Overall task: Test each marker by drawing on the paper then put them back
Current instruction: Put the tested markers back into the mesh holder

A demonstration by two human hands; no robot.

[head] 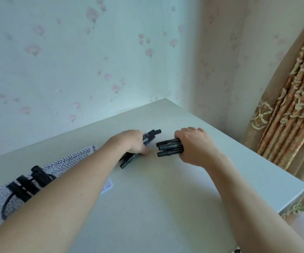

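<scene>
Currently, two bundles of black markers lie on the tabletop (165,189): the left hand (129,143) curls its fingers over one bundle (148,136); the right hand (195,145) grips three more (169,147). Further markers (29,183) rest on the scribbled paper (69,161) nearby.

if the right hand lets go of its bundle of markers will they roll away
Probably. The markers in the right hand look round-barrelled and lie sideways, and the table looks smooth. They seem light and stiff, so they would likely scatter rather than bend.
</scene>
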